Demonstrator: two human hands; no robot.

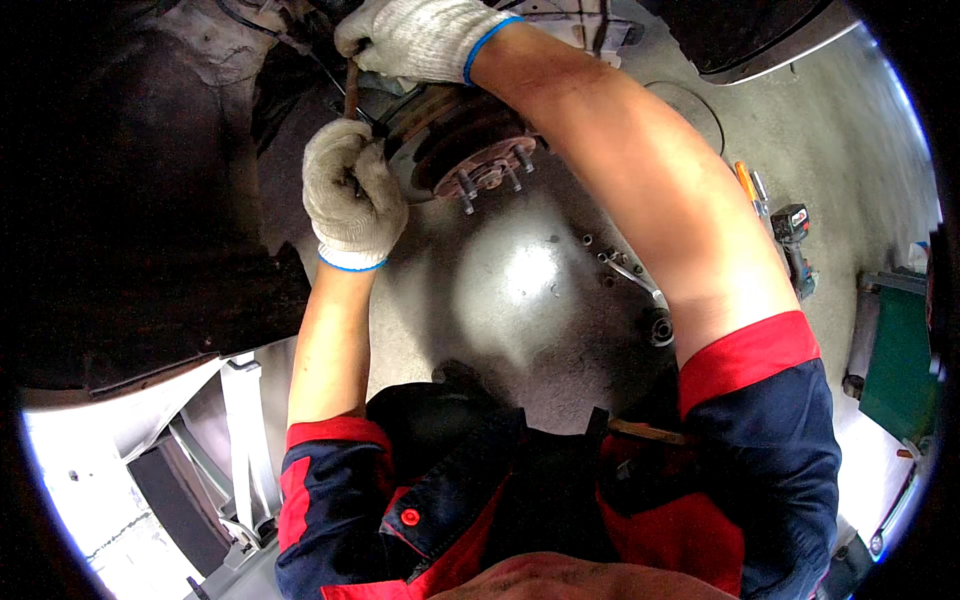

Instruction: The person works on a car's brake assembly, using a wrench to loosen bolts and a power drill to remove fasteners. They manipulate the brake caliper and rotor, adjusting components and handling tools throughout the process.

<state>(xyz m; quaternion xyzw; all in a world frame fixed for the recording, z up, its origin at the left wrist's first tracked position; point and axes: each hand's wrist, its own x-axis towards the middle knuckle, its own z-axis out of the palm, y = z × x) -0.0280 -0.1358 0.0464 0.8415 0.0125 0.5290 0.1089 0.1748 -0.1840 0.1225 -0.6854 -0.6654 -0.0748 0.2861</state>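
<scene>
Seemingly, rod (351, 92) in left hand (353, 190).

A brown rod (351, 92) is met at its lower end by the curled, gloved left hand (352, 190) and at its upper end by the curled, gloved right hand (425, 38); the grips themselves are hidden. Nearby, a rusty wheel hub (490, 178) is exposed. On the floor (525, 265) a wrench (634, 277) is laid, and farther right a cordless power tool (792, 228) is seen.

The grey floor (840, 140) bears a metal wrench (644, 284); further right, a cordless power tool (790, 224) and an orange-handled tool (745, 182).
</scene>
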